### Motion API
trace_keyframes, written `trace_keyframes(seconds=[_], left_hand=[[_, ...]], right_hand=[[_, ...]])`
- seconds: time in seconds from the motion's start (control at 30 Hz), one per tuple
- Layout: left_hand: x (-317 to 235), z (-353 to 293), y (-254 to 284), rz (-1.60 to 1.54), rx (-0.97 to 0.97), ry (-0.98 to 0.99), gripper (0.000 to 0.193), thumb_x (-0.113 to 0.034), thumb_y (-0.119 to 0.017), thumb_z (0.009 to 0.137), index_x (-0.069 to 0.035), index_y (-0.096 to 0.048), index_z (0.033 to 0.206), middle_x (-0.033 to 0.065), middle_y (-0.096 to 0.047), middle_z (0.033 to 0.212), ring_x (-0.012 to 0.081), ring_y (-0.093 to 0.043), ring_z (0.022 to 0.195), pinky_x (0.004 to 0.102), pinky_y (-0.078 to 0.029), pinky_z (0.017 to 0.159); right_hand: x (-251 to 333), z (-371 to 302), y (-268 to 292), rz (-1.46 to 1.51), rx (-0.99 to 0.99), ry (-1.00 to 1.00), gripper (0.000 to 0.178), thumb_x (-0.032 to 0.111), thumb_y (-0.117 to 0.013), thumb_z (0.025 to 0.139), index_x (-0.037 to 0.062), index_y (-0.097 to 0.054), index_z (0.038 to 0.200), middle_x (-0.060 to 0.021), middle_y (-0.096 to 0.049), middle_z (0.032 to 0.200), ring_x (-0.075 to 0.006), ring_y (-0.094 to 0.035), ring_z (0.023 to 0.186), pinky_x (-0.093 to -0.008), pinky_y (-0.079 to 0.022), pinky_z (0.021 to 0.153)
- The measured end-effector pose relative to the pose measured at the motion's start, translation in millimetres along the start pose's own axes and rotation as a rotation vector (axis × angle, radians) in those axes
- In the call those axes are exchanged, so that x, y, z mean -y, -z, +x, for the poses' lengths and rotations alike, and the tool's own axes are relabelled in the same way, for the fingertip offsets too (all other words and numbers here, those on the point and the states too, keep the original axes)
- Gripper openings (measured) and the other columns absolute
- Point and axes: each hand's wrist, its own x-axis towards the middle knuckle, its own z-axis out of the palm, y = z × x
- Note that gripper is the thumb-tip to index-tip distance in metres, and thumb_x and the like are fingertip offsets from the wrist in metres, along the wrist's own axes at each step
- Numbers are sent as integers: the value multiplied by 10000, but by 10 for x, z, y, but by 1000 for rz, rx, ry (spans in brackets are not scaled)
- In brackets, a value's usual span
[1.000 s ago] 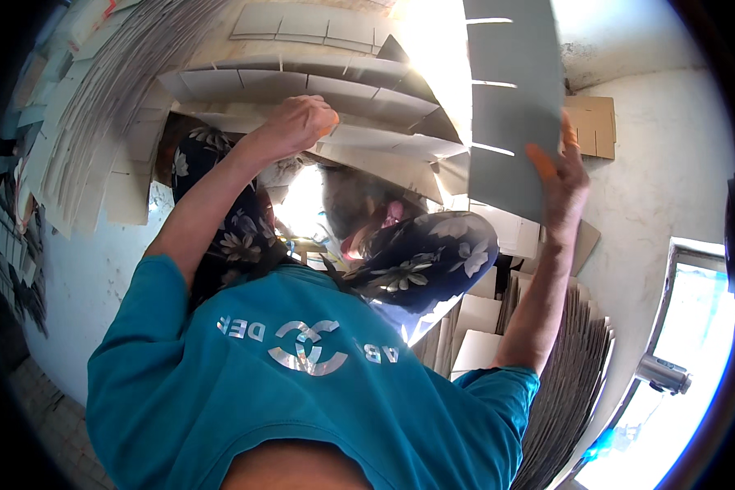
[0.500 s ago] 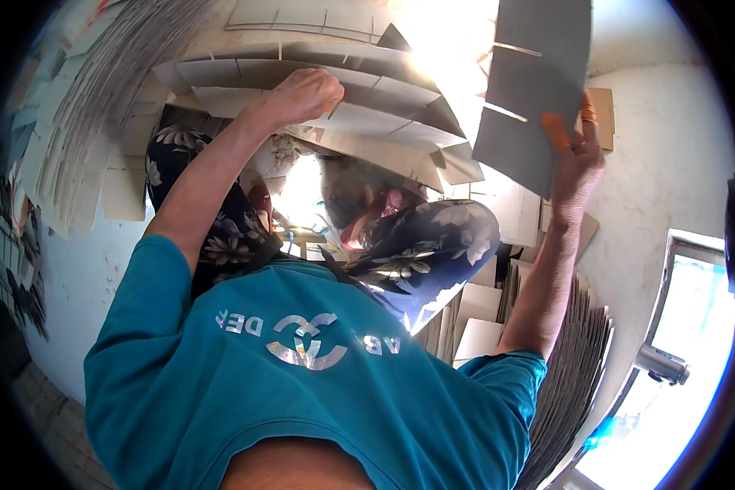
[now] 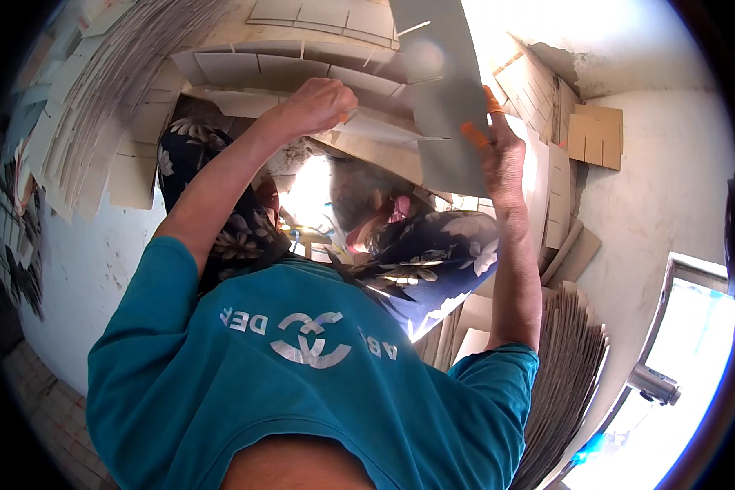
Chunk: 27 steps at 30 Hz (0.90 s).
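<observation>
The right hand [image 3: 500, 155] has its grip clamped on the right edge of a slotted grey sheet [image 3: 451, 94], so it is the nearer hand. The sheet's long axis runs from near to far, slots facing left. Left of the sheet, the left hand [image 3: 322, 106] curls at pale slotted strips [image 3: 292, 69] lying crosswise to it; whether that grip pinches one, I cannot tell. Farther off, right of the sheet, is brown cardboard [image 3: 596, 135].
</observation>
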Motion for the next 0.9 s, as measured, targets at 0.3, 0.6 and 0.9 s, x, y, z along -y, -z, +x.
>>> trace_keyframes(seconds=[0.3, 0.6, 0.9], left_hand=[[45, 143, 297, -114, -48, 132, 236, -164, -680, 762, 32, -633, 885, 188, -616, 818, 347, -595, 834, 421, -467, 742], [549, 639, 431, 257, 32, 282, 222, -52, -664, 728, 17, -595, 927, 226, -595, 902, 367, -570, 917, 430, -460, 785], [824, 764, 219, 312, -202, 171, 39, 31, -613, 696, 24, -587, 725, 228, -579, 679, 408, -602, 739, 444, -491, 626]], right_hand=[[-1, 28, -70, -653, -12, 166, 541, 21, -548, 884, 36, -358, 1390, -85, -647, 1026, -84, -586, 834, -236, -501, 786], [-249, 104, -24, -616, -25, 372, 626, -48, -586, 821, 50, -351, 1394, -106, -661, 1030, -121, -633, 857, -255, -518, 761], [-353, 144, -130, -485, 94, 385, 606, -55, -591, 834, 32, -367, 1390, 9, -635, 889, -28, -531, 786, -187, -454, 776]])
